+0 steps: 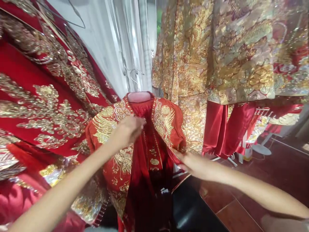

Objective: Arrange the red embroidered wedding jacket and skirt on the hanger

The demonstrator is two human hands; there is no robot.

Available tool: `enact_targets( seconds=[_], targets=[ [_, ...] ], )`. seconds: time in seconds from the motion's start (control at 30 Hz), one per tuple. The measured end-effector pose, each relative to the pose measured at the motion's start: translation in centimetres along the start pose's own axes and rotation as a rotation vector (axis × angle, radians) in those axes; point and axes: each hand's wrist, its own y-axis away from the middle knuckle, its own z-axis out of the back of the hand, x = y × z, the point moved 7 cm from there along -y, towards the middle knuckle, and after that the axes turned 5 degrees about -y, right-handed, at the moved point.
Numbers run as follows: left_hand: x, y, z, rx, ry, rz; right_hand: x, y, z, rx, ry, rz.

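Two hands are handling the red jacket (164, 120) hanging on a pink hanger (138, 96). The left hand (129, 129) is pinching its front edge with curled fingers; the right hand (198, 166), fingers pressed together, is touching its sleeve.

At the centre of the frame, a red jacket (164, 125) shows gold phoenix-like embroidery on both shoulders and small gold motifs down its darker red front. It hangs on a pale pink hanger (138, 96). At left, a larger red robe (29, 96) glitters with gold and silver floral work. Across the upper right, a gown (229, 48) is almost wholly gold over red, with plain red satin (216, 129) below. The curtain (108, 38) is white and the floor (241, 209) is reddish brown.
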Motion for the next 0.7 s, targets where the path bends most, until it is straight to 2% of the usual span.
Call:
enact_targets(
  seconds=[0.03,0.07,0.1,0.17,0.2,0.27,0.33,0.43,0.53,0.6,0.7],
  targets=[
    [1.5,-0.7,2.0,-0.078,-0.048,0.065,1.3,-1.2,1.2,0.058,-0.005,0.070],
    [3.2,-1.4,3.6,-0.130,-0.100,0.145,2.3,-2.9,3.2,0.029,0.000,0.113],
    [5.0,-2.1,4.5,-0.133,-0.121,0.226,2.7,-5.0,5.9,-0.124,0.029,0.133],
    [7.9,-3.1,4.3,-0.036,-0.093,0.322,2.8,-9.4,10.2,-0.405,0.131,0.182],
    [9.0,-3.4,3.7,0.021,-0.064,0.346,2.8,-11.6,11.1,-0.448,0.164,0.242],
    [10.5,-3.5,2.5,0.068,-0.026,0.382,2.1,-15.7,11.5,-0.413,0.187,0.310],
    [11.2,-3.4,2.1,0.004,-0.008,0.437,1.0,-18.3,11.3,-0.361,0.158,0.279],
    [11.3,-3.2,2.9,-0.147,0.053,0.511,0.2,-19.3,12.4,-0.416,0.054,0.204],
    [11.3,-3.3,4.1,-0.245,0.139,0.538,0.4,-18.8,13.7,-0.441,-0.107,0.248],
    [11.7,-3.3,3.9,-0.166,0.242,0.524,0.0,-18.6,13.7,-0.378,-0.253,0.251],
    [12.7,-2.3,2.4,0.093,0.395,0.505,-1.6,-19.0,12.5,-0.213,-0.486,0.189]
  ],
)
